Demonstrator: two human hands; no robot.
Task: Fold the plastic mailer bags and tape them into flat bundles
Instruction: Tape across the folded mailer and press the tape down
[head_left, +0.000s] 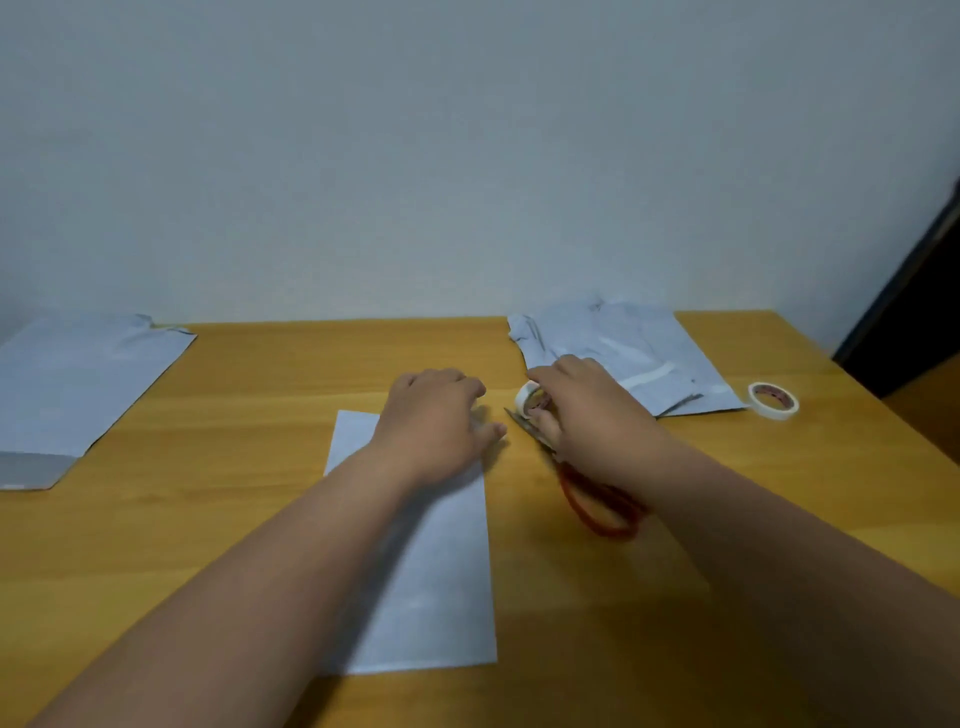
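A folded grey plastic mailer bag (415, 561) lies flat at the middle of the orange-brown wooden table (260, 389). The left hand (434, 423) rests on the bag's far end, fingers curled downward and seeming to press the fold shut, though blur hides exactly how they lie. Just right of the bag, the right hand (576, 415) pinches a small white roll of tape (529, 397) over red-handled scissors (597, 499) lying beside the bag. Further right of the bag sit a pile of taped grey bundles (623, 358) and a second white tape roll (773, 400); far to its left lie unfolded grey mailers (78, 384). To tape well, I'd keep that fold pinned firmly, draw a short strip and lay it across the edge before cutting.
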